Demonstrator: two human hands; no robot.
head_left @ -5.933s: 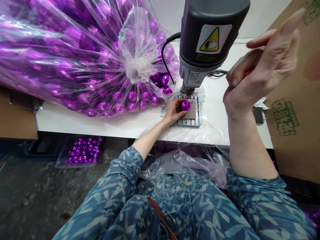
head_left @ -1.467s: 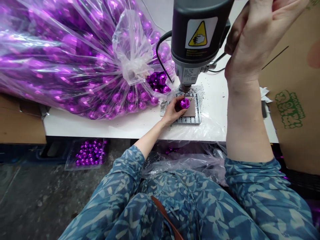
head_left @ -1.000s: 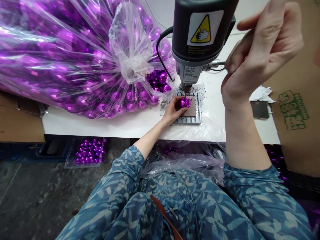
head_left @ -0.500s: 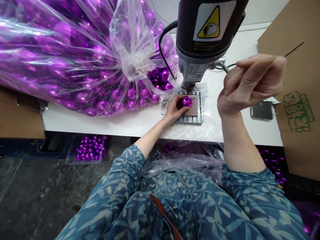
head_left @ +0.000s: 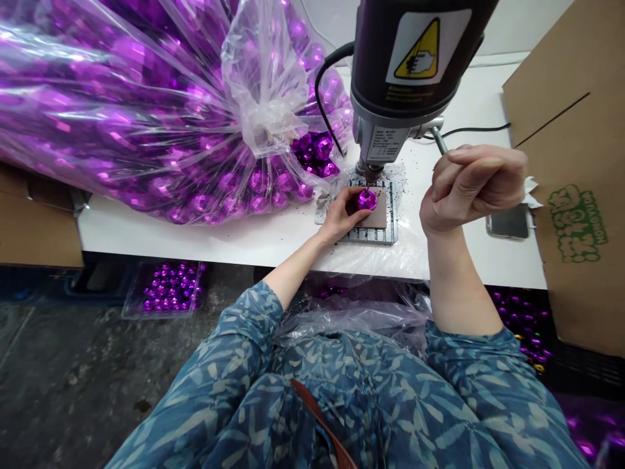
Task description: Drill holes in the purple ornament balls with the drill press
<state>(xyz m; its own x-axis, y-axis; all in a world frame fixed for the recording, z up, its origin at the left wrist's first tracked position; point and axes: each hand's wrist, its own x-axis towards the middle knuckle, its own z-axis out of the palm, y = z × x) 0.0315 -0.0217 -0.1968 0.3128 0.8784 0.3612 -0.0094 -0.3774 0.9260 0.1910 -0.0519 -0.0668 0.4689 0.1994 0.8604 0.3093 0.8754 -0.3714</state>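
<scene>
Looking down from your head cam, your left hand [head_left: 342, 215] is pinching the purple bauble [head_left: 365, 199] on the drill plate [head_left: 388, 225], right under the bit. Your right hand [head_left: 471, 185] is fisted around the lever [head_left: 439, 140]. That bauble's probably light, slick and crushable, so grip its sides gently.

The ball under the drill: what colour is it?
Shiny purple ball, held by the left hand; head view.

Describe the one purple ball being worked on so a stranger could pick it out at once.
Find the drill press on the white table. Beneath it, the purple ball sits on a brown pad, held by the left hand. Unlike the bagged balls, it is single and unwrapped.
</scene>
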